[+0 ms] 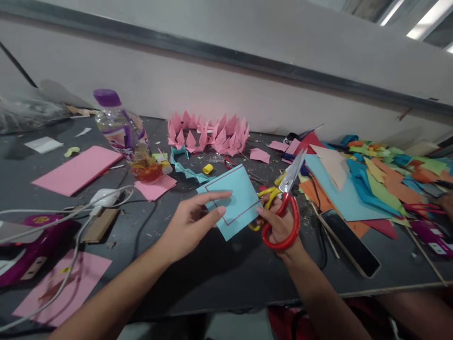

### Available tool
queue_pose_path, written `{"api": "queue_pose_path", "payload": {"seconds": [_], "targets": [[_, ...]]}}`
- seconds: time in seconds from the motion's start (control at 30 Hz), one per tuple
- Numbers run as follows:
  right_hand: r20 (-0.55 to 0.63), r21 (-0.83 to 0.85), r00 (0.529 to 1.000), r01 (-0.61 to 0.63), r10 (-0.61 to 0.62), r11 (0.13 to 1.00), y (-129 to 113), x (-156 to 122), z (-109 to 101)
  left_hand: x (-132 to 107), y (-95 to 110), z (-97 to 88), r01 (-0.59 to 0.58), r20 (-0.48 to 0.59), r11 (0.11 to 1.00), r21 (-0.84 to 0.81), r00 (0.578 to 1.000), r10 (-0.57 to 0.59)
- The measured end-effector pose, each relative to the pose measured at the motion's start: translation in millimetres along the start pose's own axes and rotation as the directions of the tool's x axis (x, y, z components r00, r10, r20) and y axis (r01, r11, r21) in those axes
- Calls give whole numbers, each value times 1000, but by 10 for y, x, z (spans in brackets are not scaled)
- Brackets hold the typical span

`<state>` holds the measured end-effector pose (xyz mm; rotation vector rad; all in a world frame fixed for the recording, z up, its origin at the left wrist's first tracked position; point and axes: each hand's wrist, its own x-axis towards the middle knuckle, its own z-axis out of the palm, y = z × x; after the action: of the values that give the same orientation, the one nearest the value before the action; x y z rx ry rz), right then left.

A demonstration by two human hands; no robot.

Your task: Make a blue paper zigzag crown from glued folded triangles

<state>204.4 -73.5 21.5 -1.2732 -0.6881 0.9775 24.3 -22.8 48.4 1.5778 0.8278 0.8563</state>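
Note:
My left hand (pixel 193 219) pinches the left edge of a light blue paper square (pixel 235 200) that has a red line drawn inside its border. The sheet is lifted over the dark table (pixel 219 269). My right hand (pixel 278 222) is closed through the red and yellow handles of a pair of scissors (pixel 285 205). The blades point up and to the right, beside the paper's right edge.
Pink folded paper pieces (pixel 208 132) and a teal folded strip (pixel 186 167) lie behind. A plastic bottle (pixel 125 134) stands at left, near pink sheets (pixel 76 170) and white cables (pixel 71 212). A phone (pixel 350 241) and a heap of coloured paper (pixel 371 184) lie at right.

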Motion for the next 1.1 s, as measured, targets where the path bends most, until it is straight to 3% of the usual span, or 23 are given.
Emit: {"api": "queue_pose_path", "payload": {"seconds": [0.17, 0.27, 0.4, 0.47, 0.53, 0.8, 0.93, 1.03, 1.1], "targets": [[139, -19, 989, -43, 45, 999, -25, 27, -110, 93, -22, -138, -41, -43, 999, 28, 998, 42], [268, -63, 963, -19, 35, 998, -42, 36, -156, 133, -5, -258, -6, 152, 995, 103, 988, -9], [404, -185, 914, 130, -46, 974, -76, 51, -175, 127, 32, -328, 55, 487, 980, 193, 861, -144], [434, -227, 897, 200, -85, 953, -83, 58, -178, 111, 43, -319, 17, 572, 974, 228, 807, -148], [452, -246, 887, 225, -93, 943, -78, 62, -184, 100, 44, -304, -13, 611, 969, 247, 778, -145], [502, -252, 852, 310, -150, 917, -69, 30, -183, 113, 9, -298, 2, 591, 980, 199, 797, -122], [435, -220, 886, 278, -161, 935, -38, 26, -145, 104, -3, -279, 2, 595, 976, 218, 793, -134], [323, -151, 943, 138, -83, 979, 17, 45, -143, 97, -21, -266, -20, 528, 973, 228, 842, -106], [302, -73, 953, 51, -27, 996, 48, 59, -156, 94, -30, -259, -20, 436, 975, 220, 897, -80]]}}
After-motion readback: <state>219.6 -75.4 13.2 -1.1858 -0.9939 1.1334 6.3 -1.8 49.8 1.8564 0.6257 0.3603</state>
